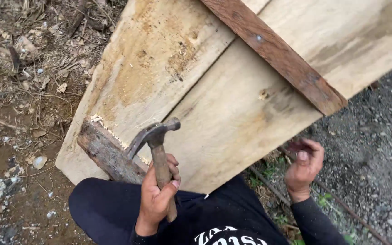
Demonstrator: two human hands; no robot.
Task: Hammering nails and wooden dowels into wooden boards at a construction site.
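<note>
Gripping one hammer [153, 136], two planks [232, 109], two hands [157, 195]

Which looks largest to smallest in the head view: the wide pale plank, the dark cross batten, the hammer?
1. Wide pale plank
2. Dark cross batten
3. Hammer, although it is nearer the camera

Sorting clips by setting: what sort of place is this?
Probably an outdoor work yard: bare dirt with dry leaves, gravel, rough planks, and a claw hammer in the left hand.
</note>
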